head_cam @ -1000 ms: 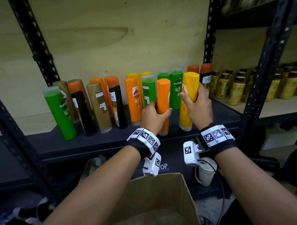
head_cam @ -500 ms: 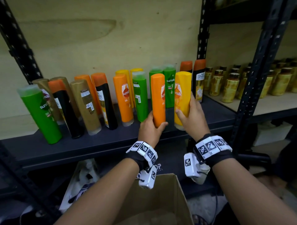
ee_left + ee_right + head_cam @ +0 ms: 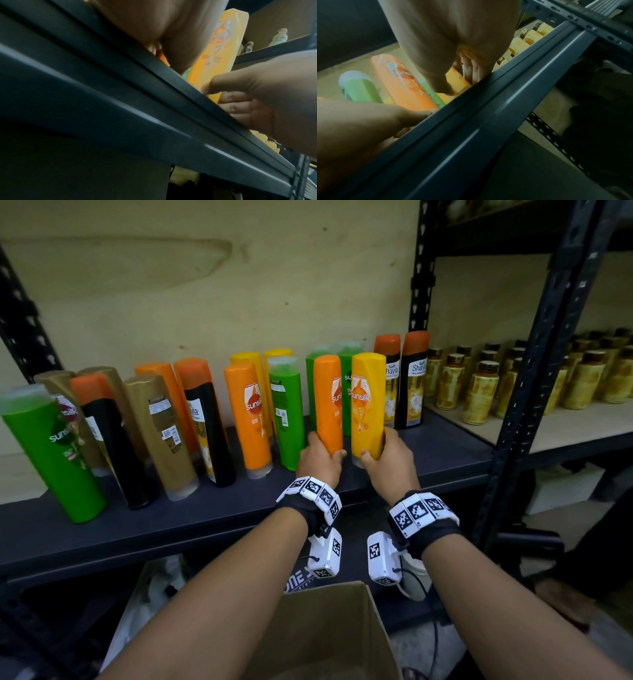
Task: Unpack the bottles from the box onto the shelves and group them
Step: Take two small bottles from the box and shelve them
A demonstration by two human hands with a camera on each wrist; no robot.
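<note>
On the dark shelf (image 3: 428, 453) my left hand (image 3: 320, 455) grips the base of an orange Sunsilk bottle (image 3: 328, 402), upright in front of two green bottles (image 3: 346, 392). Beside it my right hand (image 3: 385, 455) grips the base of a yellow Sunsilk bottle (image 3: 366, 402). The two bottles stand side by side, nearly touching. In the left wrist view the yellow bottle (image 3: 217, 48) rises above the shelf edge (image 3: 154, 94) with the right hand (image 3: 257, 94) around it. The right wrist view shows the orange bottle (image 3: 402, 83) and my right hand's fingers (image 3: 471, 70) on the yellow one. The open cardboard box (image 3: 325, 631) sits below my forearms.
Further left on the shelf stand orange, green, yellow, black-and-orange and gold bottles (image 3: 161, 433). Two black Shayla bottles (image 3: 412, 381) stand at the right end by a black upright post (image 3: 527, 412). Several small golden jars (image 3: 479, 392) fill the neighbouring shelf.
Both hands slid down to the bases of their bottles and moved them deeper onto the shelf; the yellow bottle went from tilted to upright beside the orange one. The camera view shifted right and closer.
</note>
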